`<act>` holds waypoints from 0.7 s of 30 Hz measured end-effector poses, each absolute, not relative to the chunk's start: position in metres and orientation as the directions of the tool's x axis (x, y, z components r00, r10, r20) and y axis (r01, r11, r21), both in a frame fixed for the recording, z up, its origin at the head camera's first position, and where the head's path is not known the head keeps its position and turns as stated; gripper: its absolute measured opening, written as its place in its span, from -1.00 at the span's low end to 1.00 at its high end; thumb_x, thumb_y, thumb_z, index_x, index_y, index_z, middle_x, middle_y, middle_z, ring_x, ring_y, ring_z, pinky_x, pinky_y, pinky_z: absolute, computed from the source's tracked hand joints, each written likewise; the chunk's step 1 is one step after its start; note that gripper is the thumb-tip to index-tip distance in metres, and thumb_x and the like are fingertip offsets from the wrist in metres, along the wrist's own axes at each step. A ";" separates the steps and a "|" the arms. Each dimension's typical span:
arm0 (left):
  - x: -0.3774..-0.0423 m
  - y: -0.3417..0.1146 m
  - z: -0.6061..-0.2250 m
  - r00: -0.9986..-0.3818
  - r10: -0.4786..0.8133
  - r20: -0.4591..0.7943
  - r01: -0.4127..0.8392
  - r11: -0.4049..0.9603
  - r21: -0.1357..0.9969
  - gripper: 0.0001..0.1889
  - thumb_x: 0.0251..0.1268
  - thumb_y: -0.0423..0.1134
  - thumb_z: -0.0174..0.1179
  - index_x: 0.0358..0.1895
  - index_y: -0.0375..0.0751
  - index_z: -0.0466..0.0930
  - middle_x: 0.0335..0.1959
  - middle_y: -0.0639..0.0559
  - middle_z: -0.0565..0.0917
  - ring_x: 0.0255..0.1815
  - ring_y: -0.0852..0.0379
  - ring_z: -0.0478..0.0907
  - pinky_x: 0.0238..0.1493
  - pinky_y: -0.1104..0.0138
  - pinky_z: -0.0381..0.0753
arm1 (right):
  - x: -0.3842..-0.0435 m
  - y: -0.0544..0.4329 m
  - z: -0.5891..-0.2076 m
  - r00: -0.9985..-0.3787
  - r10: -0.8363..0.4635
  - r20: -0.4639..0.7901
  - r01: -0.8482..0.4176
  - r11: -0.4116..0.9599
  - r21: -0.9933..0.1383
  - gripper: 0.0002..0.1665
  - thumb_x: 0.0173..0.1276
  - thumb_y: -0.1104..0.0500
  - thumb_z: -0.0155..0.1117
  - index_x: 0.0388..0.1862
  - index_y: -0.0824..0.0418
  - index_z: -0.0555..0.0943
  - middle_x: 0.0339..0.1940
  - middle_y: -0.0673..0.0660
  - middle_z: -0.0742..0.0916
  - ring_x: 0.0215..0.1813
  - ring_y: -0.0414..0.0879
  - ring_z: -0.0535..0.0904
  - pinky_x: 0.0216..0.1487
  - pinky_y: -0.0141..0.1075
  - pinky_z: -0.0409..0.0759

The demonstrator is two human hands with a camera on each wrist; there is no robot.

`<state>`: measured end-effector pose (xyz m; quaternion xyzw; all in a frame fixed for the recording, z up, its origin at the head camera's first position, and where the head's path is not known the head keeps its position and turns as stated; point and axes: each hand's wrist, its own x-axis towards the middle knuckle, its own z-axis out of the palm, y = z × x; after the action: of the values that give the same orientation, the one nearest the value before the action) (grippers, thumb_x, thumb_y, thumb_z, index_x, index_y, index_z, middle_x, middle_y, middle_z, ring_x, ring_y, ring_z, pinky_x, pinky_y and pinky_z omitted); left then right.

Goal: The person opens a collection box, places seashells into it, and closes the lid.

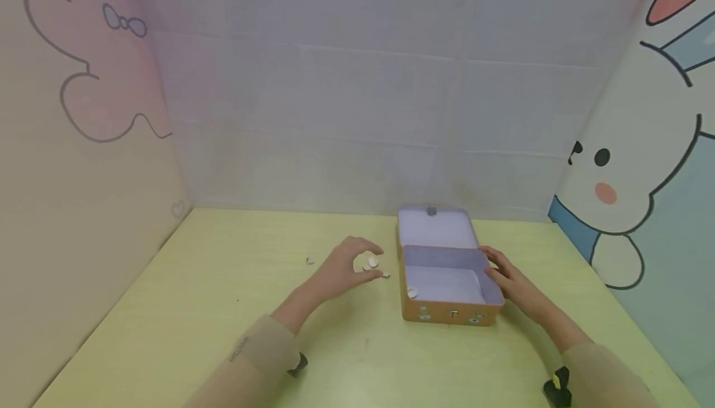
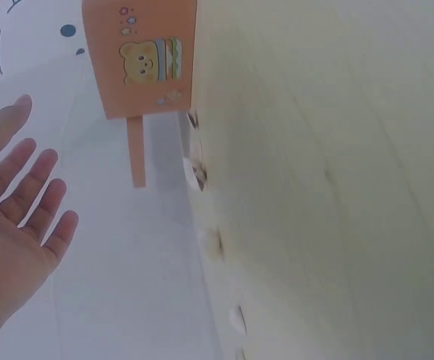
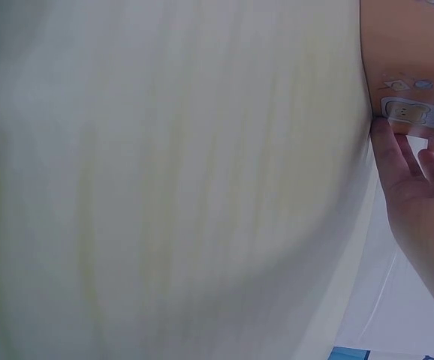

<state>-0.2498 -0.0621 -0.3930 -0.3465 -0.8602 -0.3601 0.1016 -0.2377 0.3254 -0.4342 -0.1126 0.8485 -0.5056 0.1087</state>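
My left hand (image 1: 337,271) is over the table, thumb and fingers spread in a wide curve with nothing held. Beyond the gap between them lie several small white shell-like pieces (image 1: 373,261); what they are exactly I cannot tell. In the left wrist view the left hand (image 2: 22,202) shows relaxed, parted fingers, and a curved white piece (image 2: 195,174) rests beside the box. My right hand (image 1: 514,287) grips the right rear of an orange tin box (image 1: 452,313) with lilac inside. Its hinged lid (image 1: 438,228) leans back, raised. One white piece (image 1: 412,292) sits at the box's front left corner.
A small dark-and-white bit (image 1: 310,261) lies left of the pieces on the pale yellow table (image 1: 184,308). White sheeting (image 1: 335,116) walls the back, and cartoon-printed panels stand at both sides.
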 end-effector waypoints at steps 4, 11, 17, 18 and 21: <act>-0.254 -0.077 -0.392 -0.753 0.509 0.416 0.655 0.525 0.543 -0.58 0.07 -0.12 0.38 0.03 -0.12 0.58 0.02 0.09 0.62 0.11 0.10 0.45 0.17 0.16 0.42 | -0.236 0.324 -0.433 -0.951 -0.299 -0.073 -0.077 0.460 -0.885 -0.34 0.55 0.00 -0.18 0.52 0.02 -0.10 0.50 0.40 -0.06 0.42 0.48 -0.05 0.14 0.34 0.32; -0.267 -0.105 -0.391 -0.776 0.520 0.358 0.628 0.580 0.519 -0.56 0.08 -0.15 0.38 0.06 -0.18 0.57 0.04 0.01 0.62 0.15 0.01 0.44 0.22 0.11 0.38 | -0.236 0.325 -0.433 -0.951 -0.302 -0.069 -0.082 0.459 -0.885 -0.34 0.55 0.00 -0.19 0.52 0.00 -0.11 0.50 0.39 -0.06 0.41 0.47 -0.04 0.13 0.34 0.34; -0.277 -0.120 -0.397 -0.779 0.538 0.322 0.622 0.602 0.500 -0.54 0.08 -0.16 0.37 0.09 -0.16 0.55 0.06 0.00 0.61 0.16 -0.01 0.43 0.23 0.08 0.37 | -0.236 0.325 -0.433 -0.950 -0.304 -0.068 -0.083 0.457 -0.886 -0.34 0.55 0.00 -0.19 0.52 0.02 -0.11 0.50 0.40 -0.07 0.41 0.47 -0.03 0.14 0.33 0.33; -0.278 -0.122 -0.399 -0.778 0.543 0.318 0.624 0.605 0.495 -0.54 0.08 -0.16 0.37 0.09 -0.16 0.55 0.06 -0.01 0.60 0.15 -0.01 0.43 0.22 0.08 0.37 | -0.236 0.326 -0.433 -0.950 -0.306 -0.067 -0.086 0.458 -0.885 -0.33 0.55 0.01 -0.19 0.52 0.03 -0.12 0.50 0.41 -0.07 0.41 0.48 -0.03 0.14 0.33 0.33; -0.283 -0.124 -0.404 -0.782 0.555 0.284 0.616 0.618 0.488 -0.53 0.10 -0.16 0.36 0.10 -0.17 0.54 0.08 -0.02 0.59 0.16 -0.01 0.42 0.24 0.08 0.36 | -0.236 0.325 -0.432 -0.950 -0.303 -0.073 -0.080 0.462 -0.883 -0.33 0.55 0.00 -0.19 0.52 0.02 -0.12 0.50 0.40 -0.07 0.42 0.47 -0.04 0.15 0.33 0.32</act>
<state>-0.2829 -0.1235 -0.4035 -0.3262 -0.8979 -0.2907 0.0526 -0.2357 0.3254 -0.4319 -0.1131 0.8479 -0.5060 0.1103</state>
